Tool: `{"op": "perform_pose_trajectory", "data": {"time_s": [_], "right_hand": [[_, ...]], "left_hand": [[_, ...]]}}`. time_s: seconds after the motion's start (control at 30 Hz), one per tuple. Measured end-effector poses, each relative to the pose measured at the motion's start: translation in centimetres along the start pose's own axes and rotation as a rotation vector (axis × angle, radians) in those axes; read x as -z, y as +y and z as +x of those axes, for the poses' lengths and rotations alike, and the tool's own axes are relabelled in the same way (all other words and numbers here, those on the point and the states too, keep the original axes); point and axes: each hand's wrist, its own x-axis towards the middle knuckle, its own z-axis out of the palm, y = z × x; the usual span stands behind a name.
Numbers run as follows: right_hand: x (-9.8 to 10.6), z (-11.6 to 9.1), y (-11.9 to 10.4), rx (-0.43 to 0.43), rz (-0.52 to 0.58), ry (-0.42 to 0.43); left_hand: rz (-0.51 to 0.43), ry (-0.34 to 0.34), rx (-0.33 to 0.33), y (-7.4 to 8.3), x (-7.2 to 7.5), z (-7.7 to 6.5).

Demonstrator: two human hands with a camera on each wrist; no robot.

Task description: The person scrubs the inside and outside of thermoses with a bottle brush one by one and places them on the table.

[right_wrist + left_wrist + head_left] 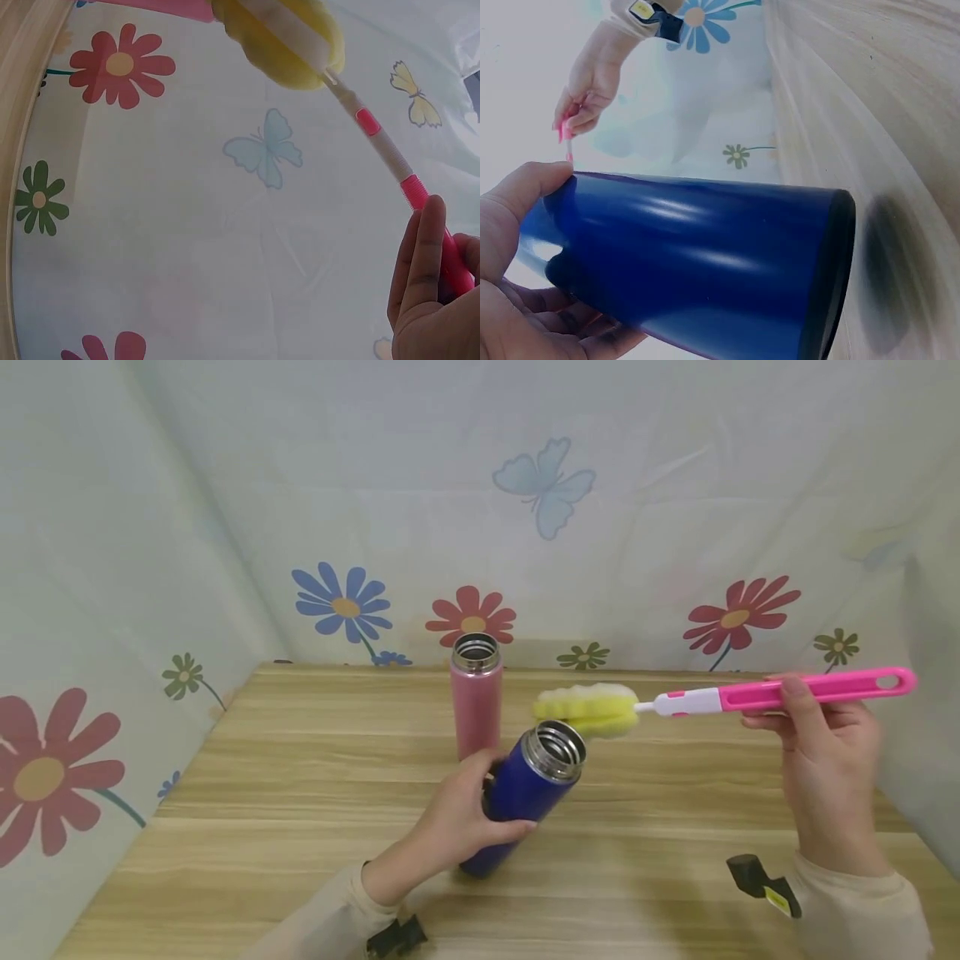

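Note:
A dark blue steel bottle (525, 793), uncapped and tilted up to the right, is in the grip of my left hand (465, 810). In the left wrist view the blue bottle's (697, 255) base hangs over the wood, with its shadow beneath. My right hand (828, 756) holds a bottle brush by its pink handle (765, 695), almost level. Its yellow and white sponge head (592, 710) is just behind and above the blue bottle's mouth; whether they touch I cannot tell. Fingers and thumb hold the handle (455, 262) in the right wrist view.
A pink bottle (477, 702), also uncapped, stands upright behind the blue one. The wood-grain table (300, 827) meets a white curtain (645, 510) printed with flowers and a butterfly. Black camera mounts (761, 885) sit at both wrists.

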Motion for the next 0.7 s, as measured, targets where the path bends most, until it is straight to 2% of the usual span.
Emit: {"op": "perform_pose_trajectory", "data": {"time_s": [0.13,0.3,0.47,0.7], "right_hand": [[0.7,0.2,0.0,0.033,0.072,0.015],[1.8,0.6,0.1,0.058,0.137,0.054],[2.9,0.9,0.1,0.023,0.152,0.087],[4.7,1.1,0.3,-0.028,0.183,0.043]], "left_hand": [[-0.089,0.012,0.023,0.1,0.1,0.1],[-0.220,0.007,0.093,-0.1,0.1,0.4],[-0.335,0.019,0.143,-0.4,0.0,0.7],[-0.437,0.001,0.199,-0.6,0.1,1.2]]}}
